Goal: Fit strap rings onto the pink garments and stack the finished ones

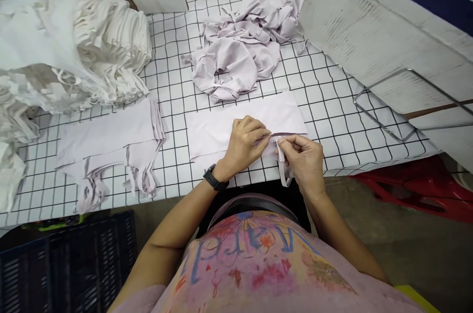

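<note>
A flat pale lilac cloth piece (236, 123) lies on the grid-patterned table (332, 106) near its front edge. My left hand (244, 145), with a black watch on the wrist, presses on the cloth's near edge, fingers curled and pinching the fabric. My right hand (305, 160) is closed on the cloth's thin strap (284, 167), which loops down over the table edge. The two hands almost touch.
A neat stack of flat lilac pieces (111, 143) lies at the left. A crumpled heap of the same cloth (240, 44) sits behind. A big pile of white fabric (62, 47) fills the far left. A wire frame (406, 101), red stool (424, 190), dark crate (70, 263).
</note>
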Available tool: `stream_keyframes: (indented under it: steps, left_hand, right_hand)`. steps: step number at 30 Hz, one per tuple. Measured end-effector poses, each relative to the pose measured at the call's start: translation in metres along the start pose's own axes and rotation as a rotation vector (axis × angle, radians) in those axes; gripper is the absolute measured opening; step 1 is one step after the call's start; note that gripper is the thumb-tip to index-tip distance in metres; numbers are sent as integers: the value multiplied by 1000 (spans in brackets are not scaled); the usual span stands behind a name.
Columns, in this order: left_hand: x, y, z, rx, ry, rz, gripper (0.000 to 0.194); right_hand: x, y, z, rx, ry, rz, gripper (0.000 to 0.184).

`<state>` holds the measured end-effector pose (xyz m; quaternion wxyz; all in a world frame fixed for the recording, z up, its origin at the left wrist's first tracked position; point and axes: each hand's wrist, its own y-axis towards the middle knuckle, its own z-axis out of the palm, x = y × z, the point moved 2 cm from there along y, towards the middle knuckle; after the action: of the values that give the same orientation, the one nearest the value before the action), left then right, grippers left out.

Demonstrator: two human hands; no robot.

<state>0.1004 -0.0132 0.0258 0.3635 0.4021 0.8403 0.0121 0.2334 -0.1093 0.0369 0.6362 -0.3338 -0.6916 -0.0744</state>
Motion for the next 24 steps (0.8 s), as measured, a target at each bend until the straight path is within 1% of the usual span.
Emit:
stream_keyframes:
  steps: [11, 17, 21, 24]
  left_hand:
    - [-3, -1, 4, -7, 66, 62, 21]
    - [-3, -4, 6, -37, 120, 145, 20]
    - [-3, -4, 8, -20, 137, 137, 21]
    - [-4, -4, 7, -56, 150, 165, 21]
  right_hand:
    - [3, 7, 3, -13, 102, 43, 24]
    - [0, 9, 3, -12, 116, 41, 23]
    - [-1, 9, 3, 2, 112, 36, 25]
    - [-2, 10, 3, 2, 137, 45, 24]
